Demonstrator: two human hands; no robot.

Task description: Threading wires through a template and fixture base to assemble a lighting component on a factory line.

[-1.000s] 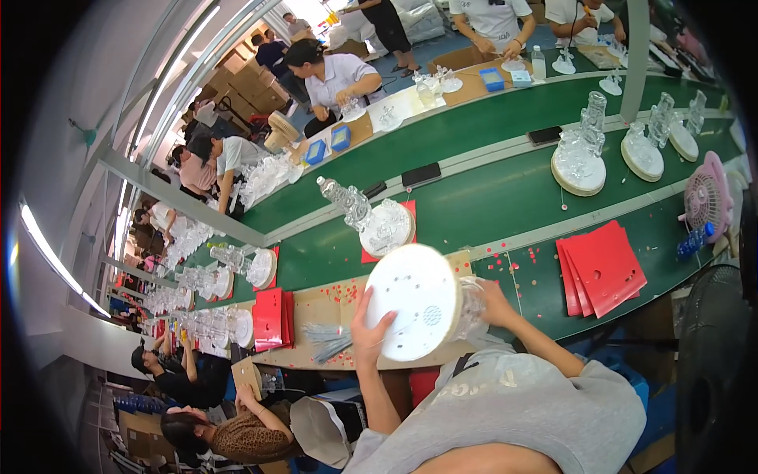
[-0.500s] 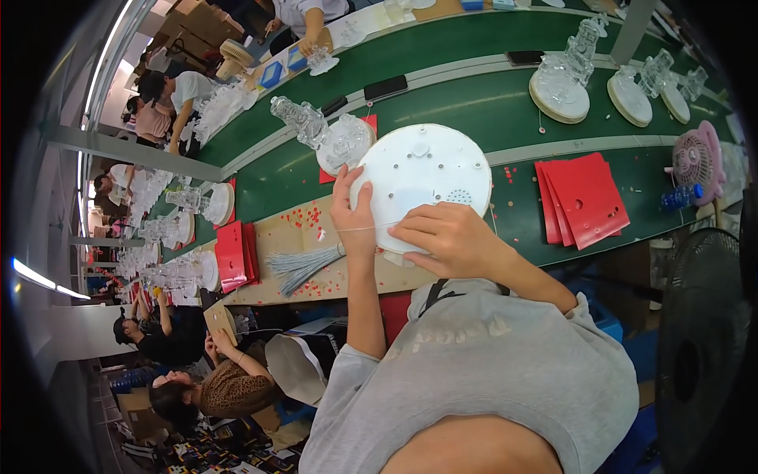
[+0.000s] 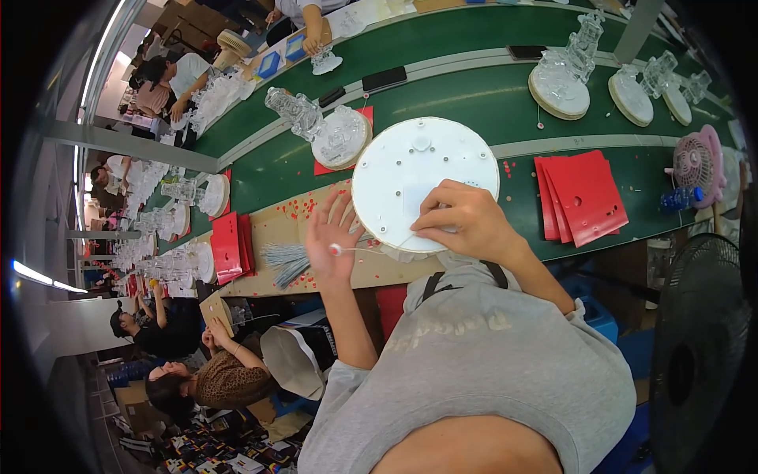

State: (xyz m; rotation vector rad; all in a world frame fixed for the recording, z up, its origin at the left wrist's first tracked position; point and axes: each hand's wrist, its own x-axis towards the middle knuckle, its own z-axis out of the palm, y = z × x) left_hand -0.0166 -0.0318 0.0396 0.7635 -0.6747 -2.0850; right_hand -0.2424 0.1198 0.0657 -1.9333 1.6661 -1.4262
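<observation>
In front of me a round white base (image 3: 379, 170) shows its flat side with small screws and holes; a bit of clear plastic peeks out beneath its lower edge. My right hand (image 3: 462, 221) pinches a thin white cord over the lower part of the base. That cord runs left to a small white-and-red end piece (image 3: 336, 250) in front of my left palm. My left hand (image 3: 333, 237) is open, fingers spread, just off the base's left edge. A bundle of grey cords (image 3: 286, 264) lies on the brown board behind it.
Red sheets lie in stacks at the right (image 3: 588, 197) and left (image 3: 227, 249). Clear figures on round bases stand along the green bench, one near (image 3: 341, 138), one farther right (image 3: 560, 91). A pink fan (image 3: 695, 162) and a large black fan (image 3: 703, 332) are at right. Co-workers sit left.
My left hand has let go of the base's left edge, moved down and left, and spread its fingers. The base has turned slightly. My right hand has shifted a little right.
</observation>
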